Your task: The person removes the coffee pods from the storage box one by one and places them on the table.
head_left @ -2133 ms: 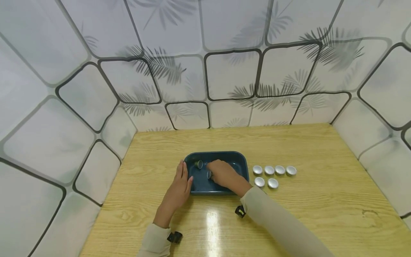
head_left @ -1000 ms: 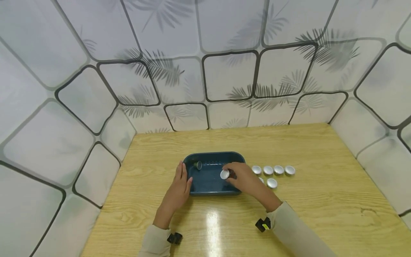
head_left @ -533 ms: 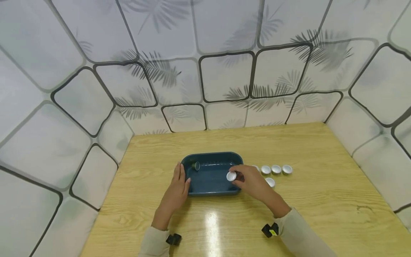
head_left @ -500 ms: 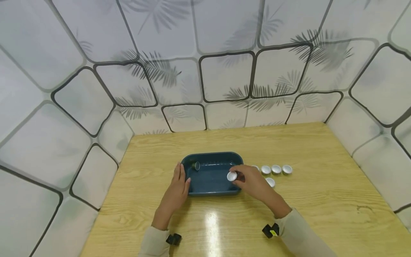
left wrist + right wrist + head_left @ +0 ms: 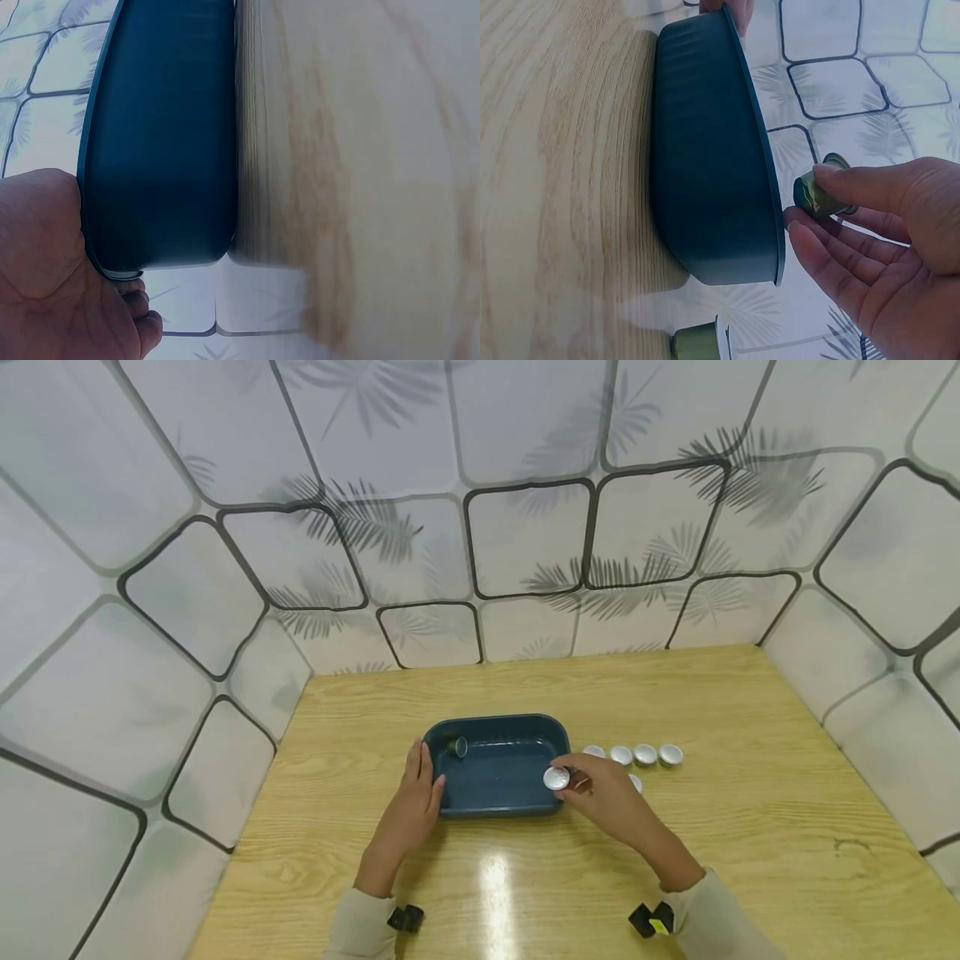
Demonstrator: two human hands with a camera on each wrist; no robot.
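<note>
In the head view my right hand (image 5: pixel 609 795) pinches a coffee capsule (image 5: pixel 557 778) between thumb and fingers, its silver lid up, over the right end of a dark blue tray (image 5: pixel 498 811). The right wrist view shows the green body of this held capsule (image 5: pixel 817 193) close above the tray's rim. My left hand (image 5: pixel 408 806) holds the tray's left end, thumb over the rim and fingers along the outside. Inside the tray, another coffee capsule (image 5: pixel 458 747) lies on its side near the back left corner.
Several more capsules (image 5: pixel 645 755) stand lid up on the wooden table (image 5: pixel 720 843), right of the tray. A nearer capsule (image 5: pixel 636 782) is partly covered by my right hand. Patterned fabric walls (image 5: pixel 540 543) rise at the table's back and sides.
My right hand has taken a capsule from the tray's middle, raised it lid up and carried it right to the tray's right end. The left hand has kept its place.
</note>
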